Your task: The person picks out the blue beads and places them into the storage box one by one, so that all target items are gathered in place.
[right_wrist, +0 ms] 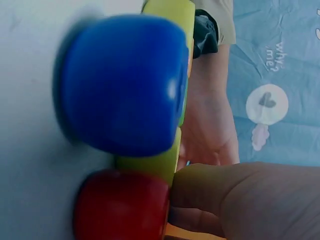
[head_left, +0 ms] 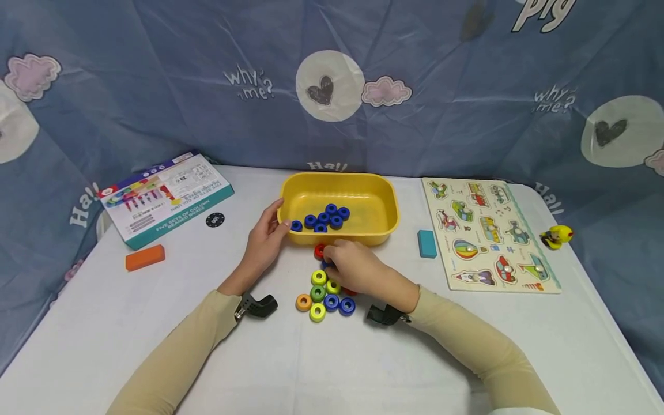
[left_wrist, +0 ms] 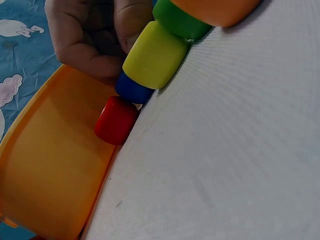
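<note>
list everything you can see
tray: 1, yellow, centre
tray beads: 7, blue, inside
loose beads: 10 visible, multicoloured, before tray
box: 1, white-teal, left
disc: 1, black, beside box
left block: 1, orange, near box
right block: 1, teal, near board
puzzle board: 1, cream, right
figurine: 1, yellow, far right
table: 1, white, beneath
backdrop: 1, blue, behind
sleeves: 2, beige, forearms
wrist mounts: 2, black, wrists
left hand: 1, gripping tray rim
right hand: 1, among loose beads

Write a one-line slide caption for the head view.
Left hand grips the yellow tray of blue beads; right hand reaches among loose beads in front.
</note>
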The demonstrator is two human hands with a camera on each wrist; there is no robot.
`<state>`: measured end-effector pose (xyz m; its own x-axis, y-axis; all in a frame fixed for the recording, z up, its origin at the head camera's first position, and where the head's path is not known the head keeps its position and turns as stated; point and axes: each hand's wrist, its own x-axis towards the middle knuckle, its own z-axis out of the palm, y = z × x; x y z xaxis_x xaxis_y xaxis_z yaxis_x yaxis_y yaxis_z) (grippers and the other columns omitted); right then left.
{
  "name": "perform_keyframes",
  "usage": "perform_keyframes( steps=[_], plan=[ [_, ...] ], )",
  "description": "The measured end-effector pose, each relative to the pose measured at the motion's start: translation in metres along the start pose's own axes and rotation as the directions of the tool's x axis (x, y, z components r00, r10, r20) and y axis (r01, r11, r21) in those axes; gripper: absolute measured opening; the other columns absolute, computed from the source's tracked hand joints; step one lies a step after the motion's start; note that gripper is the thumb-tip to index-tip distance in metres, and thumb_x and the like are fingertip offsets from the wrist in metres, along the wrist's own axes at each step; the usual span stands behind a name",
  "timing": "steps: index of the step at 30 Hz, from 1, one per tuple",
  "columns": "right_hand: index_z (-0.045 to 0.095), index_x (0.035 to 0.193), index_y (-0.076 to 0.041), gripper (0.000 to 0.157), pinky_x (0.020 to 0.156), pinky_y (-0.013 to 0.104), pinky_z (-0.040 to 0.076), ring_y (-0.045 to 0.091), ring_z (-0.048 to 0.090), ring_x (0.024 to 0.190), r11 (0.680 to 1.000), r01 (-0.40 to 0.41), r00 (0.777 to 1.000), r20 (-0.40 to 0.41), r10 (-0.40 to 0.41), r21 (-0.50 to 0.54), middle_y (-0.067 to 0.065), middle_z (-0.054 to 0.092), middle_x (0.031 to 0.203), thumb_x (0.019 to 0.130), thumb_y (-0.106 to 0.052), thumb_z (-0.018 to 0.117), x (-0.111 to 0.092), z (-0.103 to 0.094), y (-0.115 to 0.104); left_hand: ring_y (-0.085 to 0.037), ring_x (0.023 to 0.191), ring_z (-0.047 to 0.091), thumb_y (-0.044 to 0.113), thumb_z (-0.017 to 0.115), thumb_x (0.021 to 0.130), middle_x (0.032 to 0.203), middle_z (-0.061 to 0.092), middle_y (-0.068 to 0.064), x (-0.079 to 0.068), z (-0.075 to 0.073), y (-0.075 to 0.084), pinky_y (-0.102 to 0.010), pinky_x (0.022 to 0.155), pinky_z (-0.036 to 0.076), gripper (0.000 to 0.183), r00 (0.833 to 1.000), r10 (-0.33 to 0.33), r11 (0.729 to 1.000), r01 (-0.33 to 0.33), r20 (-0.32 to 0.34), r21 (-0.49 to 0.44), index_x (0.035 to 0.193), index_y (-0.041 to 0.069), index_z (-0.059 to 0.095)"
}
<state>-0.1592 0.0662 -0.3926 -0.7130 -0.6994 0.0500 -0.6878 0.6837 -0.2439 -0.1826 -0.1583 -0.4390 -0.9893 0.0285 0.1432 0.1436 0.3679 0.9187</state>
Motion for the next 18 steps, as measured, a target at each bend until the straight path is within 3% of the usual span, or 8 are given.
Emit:
perform_keyframes(
  steps=[6, 10, 15, 18],
  plan=[
    [0.06, 0.074, -0.014, 0.016, 0.054, 0.016, 0.039, 0.006, 0.048, 0.058, 0.998, 0.049, 0.997, -0.053, -0.047, 0.041, -0.005, 0.052, 0.065, 0.083, -0.017, 0.073, 0.001, -0.002, 0.002, -0.025, 0.139, 0.042, 0.03, 0.048, 0.102, 0.16, 0.028, -0.001, 0.0, 0.0, 0.0, -0.042, 0.111, 0.042, 0.055, 1.0, -0.006, 1.0, 0.006, 0.001, -0.009, 0.153, 0.027, 0.03],
    [0.066, 0.079, -0.012, 0.009, 0.054, 0.016, 0.043, 0.006, 0.051, 0.059, 0.988, 0.064, 0.996, -0.068, -0.055, 0.139, -0.004, 0.06, 0.071, 0.084, -0.017, 0.072, 0.0, -0.026, 0.003, -0.025, 0.14, 0.042, 0.028, 0.048, 0.102, 0.16, 0.028, -0.001, 0.0, 0.0, 0.0, -0.042, 0.111, 0.042, 0.054, 1.0, -0.004, 1.0, 0.004, -0.002, -0.011, 0.153, 0.026, 0.03],
    [0.07, 0.093, -0.007, 0.011, 0.063, 0.024, 0.054, 0.013, 0.064, 0.071, 0.96, 0.004, 0.992, -0.124, 0.032, 0.278, 0.005, 0.071, 0.087, 0.085, -0.013, 0.072, 0.007, -0.072, 0.021, -0.028, 0.135, 0.047, 0.024, 0.049, 0.102, 0.159, 0.03, -0.006, 0.0, 0.0, 0.0, -0.044, 0.108, 0.045, 0.055, 1.0, 0.001, 1.0, -0.001, -0.001, -0.023, 0.153, 0.024, 0.03],
    [0.07, 0.105, -0.003, 0.021, 0.074, 0.033, 0.057, 0.021, 0.069, 0.083, 0.951, -0.072, 0.982, -0.143, 0.119, 0.301, 0.011, 0.072, 0.102, 0.086, -0.01, 0.07, 0.016, -0.084, 0.041, -0.03, 0.135, 0.046, 0.023, 0.049, 0.102, 0.16, 0.029, -0.007, 0.0, 0.001, 0.0, -0.045, 0.108, 0.044, 0.056, 1.0, -0.001, 0.999, 0.001, 0.006, -0.04, 0.154, 0.022, 0.028]
  ],
)
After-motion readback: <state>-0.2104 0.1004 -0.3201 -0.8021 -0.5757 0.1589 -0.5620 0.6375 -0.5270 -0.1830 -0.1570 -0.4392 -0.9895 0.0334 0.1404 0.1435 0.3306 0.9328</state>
